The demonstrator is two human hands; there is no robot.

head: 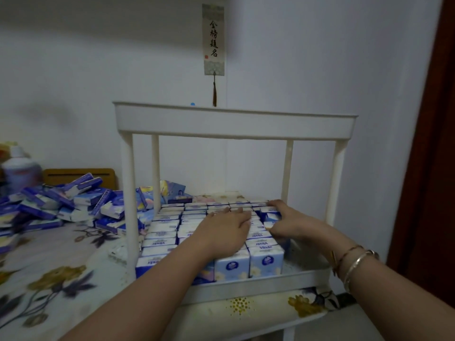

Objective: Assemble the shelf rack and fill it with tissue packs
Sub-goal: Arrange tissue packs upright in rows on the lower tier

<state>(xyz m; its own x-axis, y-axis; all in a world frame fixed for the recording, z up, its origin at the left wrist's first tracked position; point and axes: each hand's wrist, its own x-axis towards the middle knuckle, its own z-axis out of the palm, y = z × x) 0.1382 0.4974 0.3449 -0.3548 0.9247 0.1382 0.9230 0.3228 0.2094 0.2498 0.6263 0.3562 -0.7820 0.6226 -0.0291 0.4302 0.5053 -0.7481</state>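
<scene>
1. Reaching into the lower tier of the rack (235, 124), both hands lie on top of the packs (167, 223) that stand there in tight rows.
2. The left hand (225, 228) lies flat, fingers straight, and presses on the tops of the packs near the middle of the tier.
3. The right hand (286, 221) is just beside it, to its right; its fingers curl around one pack (272, 215) at the far right of the rows, and this pack sits a little higher than its neighbours.
4. The rows run away from the hands toward the wall, and I judge that this pack must go straight down into the gap under the right hand.
5. The right hand is the nearer one for this; the left hand can keep the neighbouring rows from moving.
6. The pile (61, 203) of loose packs lies on the bed (49, 267), well to the left of the left hand, outside the rack, so the next pack is best taken with the left hand.
</scene>
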